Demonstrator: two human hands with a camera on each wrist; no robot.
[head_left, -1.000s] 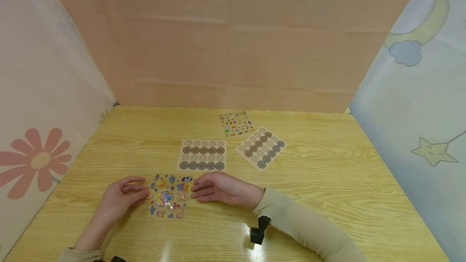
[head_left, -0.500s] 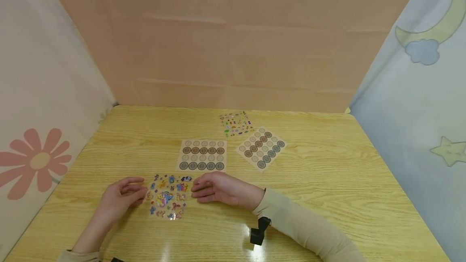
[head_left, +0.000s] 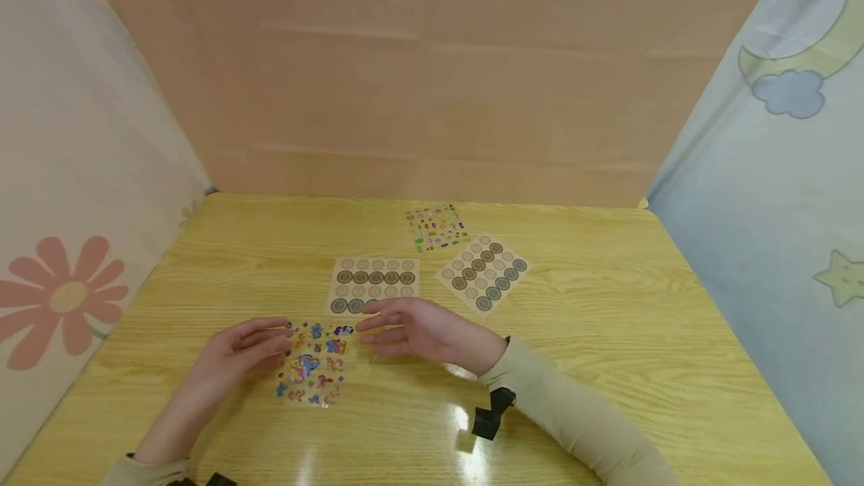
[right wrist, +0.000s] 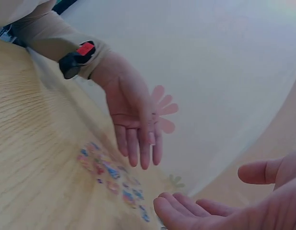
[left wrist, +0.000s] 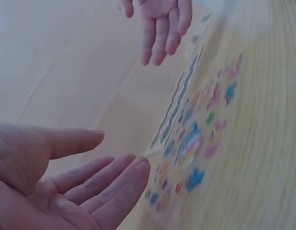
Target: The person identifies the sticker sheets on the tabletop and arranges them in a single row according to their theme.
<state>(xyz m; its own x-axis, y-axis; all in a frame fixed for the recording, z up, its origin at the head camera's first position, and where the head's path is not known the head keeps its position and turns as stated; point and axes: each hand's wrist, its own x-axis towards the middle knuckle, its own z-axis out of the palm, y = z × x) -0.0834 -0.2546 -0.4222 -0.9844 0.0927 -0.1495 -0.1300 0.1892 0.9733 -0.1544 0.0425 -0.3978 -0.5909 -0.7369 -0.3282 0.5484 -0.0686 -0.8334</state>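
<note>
A clear sticker sheet [head_left: 312, 366] with colourful cartoon figures lies flat on the wooden table in the head view. Over its upper left edge is my left hand [head_left: 246, 351], fingers extended and holding nothing. My right hand [head_left: 425, 330] hovers past the sheet's upper right corner, palm turned inward, its fingers straight and also holding nothing. In the left wrist view, the left hand [left wrist: 85, 182] faces the right hand [left wrist: 165, 24] across the sticker sheet [left wrist: 191, 148]. The right wrist view shows the left hand [right wrist: 133, 115] raised above the sheet [right wrist: 112, 175].
Behind the hands lies a beige sheet of round coin-like stickers [head_left: 374, 276], partly covered by the right hand. A similar sheet [head_left: 484, 274] lies angled to its right. Farther back is another clear sticker sheet [head_left: 437, 228]. Fabric walls enclose the wooden table [head_left: 594, 321] on three sides.
Both hands have lifted and shifted slightly away from the person. The left hand now overlaps the sticker sheet's left edge; the right hand overlaps the coin-like sheet more. The sticker sheet stays in place.
</note>
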